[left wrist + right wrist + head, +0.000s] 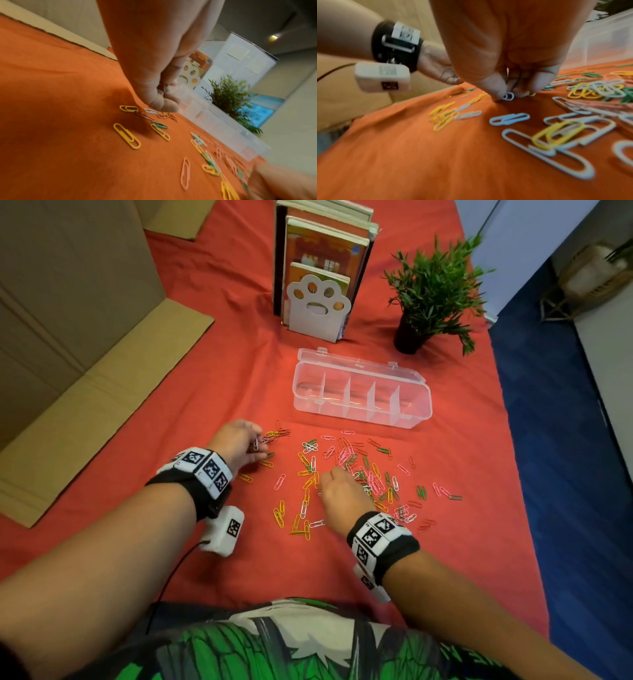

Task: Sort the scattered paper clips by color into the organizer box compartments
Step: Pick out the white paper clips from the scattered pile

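Observation:
Paper clips (359, 474) in yellow, green, pink, red and white lie scattered on the red cloth in front of the organizer box. The box (356, 412) is clear plastic with its lid open behind, and its compartments look empty. My left hand (257, 445) is at the left edge of the scatter, fingers curled. It pinches a white clip (150, 111) low over the cloth. My right hand (337, 474) is down in the middle of the pile. In the right wrist view its thumb and fingertips (496, 93) pinch a pale white clip (508, 96) against the cloth.
Books in a white paw-shaped bookend (318, 299) stand behind the box, with a potted plant (431, 292) to their right. An opened cardboard box (68, 337) covers the left side. The cloth's right edge drops to a blue floor (565, 440).

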